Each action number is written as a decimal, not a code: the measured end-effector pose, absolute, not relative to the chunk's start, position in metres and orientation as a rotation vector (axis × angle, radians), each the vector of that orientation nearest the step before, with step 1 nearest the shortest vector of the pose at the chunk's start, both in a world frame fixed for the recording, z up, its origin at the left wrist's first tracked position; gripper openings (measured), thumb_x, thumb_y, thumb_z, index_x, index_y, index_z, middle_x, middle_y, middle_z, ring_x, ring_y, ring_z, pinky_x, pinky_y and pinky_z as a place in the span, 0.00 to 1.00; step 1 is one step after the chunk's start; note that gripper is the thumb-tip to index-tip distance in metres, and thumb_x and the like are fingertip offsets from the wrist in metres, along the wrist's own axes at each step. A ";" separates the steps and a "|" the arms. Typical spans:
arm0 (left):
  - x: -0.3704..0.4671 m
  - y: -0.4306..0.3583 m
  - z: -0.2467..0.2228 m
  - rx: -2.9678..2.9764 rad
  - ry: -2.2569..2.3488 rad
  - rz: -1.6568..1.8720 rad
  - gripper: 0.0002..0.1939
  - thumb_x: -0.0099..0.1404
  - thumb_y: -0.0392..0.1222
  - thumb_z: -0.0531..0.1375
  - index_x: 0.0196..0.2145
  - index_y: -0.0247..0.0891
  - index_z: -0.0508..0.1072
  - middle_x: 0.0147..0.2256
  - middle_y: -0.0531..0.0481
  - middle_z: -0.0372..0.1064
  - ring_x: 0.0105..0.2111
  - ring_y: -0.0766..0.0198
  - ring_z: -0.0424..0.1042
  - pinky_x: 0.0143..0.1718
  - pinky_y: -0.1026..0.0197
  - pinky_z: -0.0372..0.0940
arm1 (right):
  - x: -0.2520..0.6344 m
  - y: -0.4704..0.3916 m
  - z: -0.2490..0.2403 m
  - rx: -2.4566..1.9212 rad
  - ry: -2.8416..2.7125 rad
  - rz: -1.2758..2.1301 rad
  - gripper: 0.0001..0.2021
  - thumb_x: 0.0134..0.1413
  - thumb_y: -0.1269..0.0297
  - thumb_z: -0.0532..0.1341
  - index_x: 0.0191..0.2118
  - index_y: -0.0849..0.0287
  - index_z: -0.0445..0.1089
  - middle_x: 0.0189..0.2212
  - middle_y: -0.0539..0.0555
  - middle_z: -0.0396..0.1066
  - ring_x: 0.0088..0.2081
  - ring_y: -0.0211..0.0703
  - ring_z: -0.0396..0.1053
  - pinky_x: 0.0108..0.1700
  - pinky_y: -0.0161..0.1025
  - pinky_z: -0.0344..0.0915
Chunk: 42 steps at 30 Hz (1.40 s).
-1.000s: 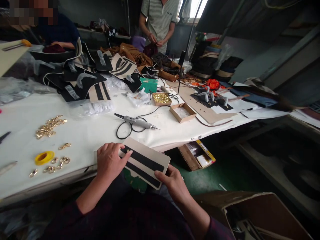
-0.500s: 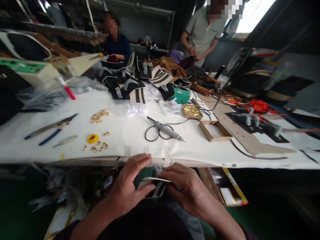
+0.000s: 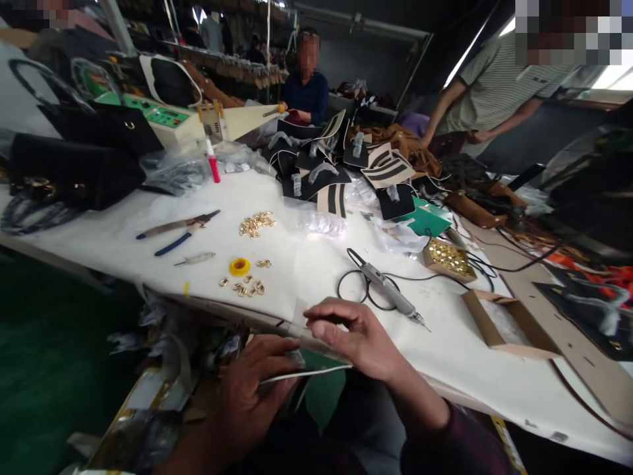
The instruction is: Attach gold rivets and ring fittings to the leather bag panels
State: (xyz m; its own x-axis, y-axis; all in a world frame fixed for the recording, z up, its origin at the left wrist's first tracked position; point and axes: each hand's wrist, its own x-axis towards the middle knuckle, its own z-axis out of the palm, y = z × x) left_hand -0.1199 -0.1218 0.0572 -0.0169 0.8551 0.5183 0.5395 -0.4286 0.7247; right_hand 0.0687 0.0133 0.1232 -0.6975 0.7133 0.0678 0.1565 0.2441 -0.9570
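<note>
At the table's front edge, low in the view, I hold a thin dark panel seen almost edge-on, with a pale rim [image 3: 316,373]. My left hand [image 3: 254,379] is closed on the panel's left end, thumb below and fingers above. A bit of clear plastic shows by its fingertips. My right hand [image 3: 359,336] is just above the panel's right end, its thumb and fingertips drawn close together; whether something small is between them is hidden. Nearby on the table lie gold-coloured metal clasps [image 3: 250,288], a yellow tape roll [image 3: 240,266] and a grey corded pen-like tool [image 3: 390,290].
Pliers [image 3: 178,231] and a small pointed tool [image 3: 195,259] lie left. A box of gold pieces [image 3: 450,259] and an open carton [image 3: 509,326] stand right. Black and striped panels [image 3: 316,175] are heaped behind. Black handbags [image 3: 74,168] stand far left. Two co-workers are across the table.
My view has swung left. The right hand has moved off the panel's top, its fingertips now near the table edge. The left hand has come down closer over the panel.
</note>
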 end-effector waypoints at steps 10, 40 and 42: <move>-0.154 -0.141 0.043 2.068 1.444 1.358 0.21 0.68 0.31 0.62 0.55 0.51 0.72 0.48 0.47 0.82 0.58 0.49 0.76 0.56 0.42 0.76 | -0.040 0.053 0.037 -0.946 -2.575 0.777 0.10 0.67 0.61 0.65 0.50 0.50 0.81 0.45 0.52 0.79 0.41 0.43 0.78 0.43 0.36 0.68; -0.167 -0.123 0.062 2.381 1.303 1.192 0.20 0.70 0.31 0.57 0.58 0.38 0.74 0.54 0.41 0.78 0.62 0.50 0.70 0.60 0.47 0.71 | 0.054 0.023 0.117 -0.904 -1.728 1.830 0.15 0.60 0.51 0.70 0.39 0.60 0.77 0.30 0.53 0.78 0.32 0.41 0.76 0.35 0.35 0.69; -0.161 -0.119 0.068 2.421 1.273 1.162 0.21 0.70 0.31 0.56 0.58 0.38 0.75 0.54 0.41 0.78 0.63 0.49 0.70 0.60 0.46 0.72 | 0.074 0.014 0.128 -0.872 -1.858 1.859 0.14 0.62 0.53 0.69 0.40 0.60 0.78 0.33 0.53 0.78 0.34 0.40 0.74 0.39 0.35 0.68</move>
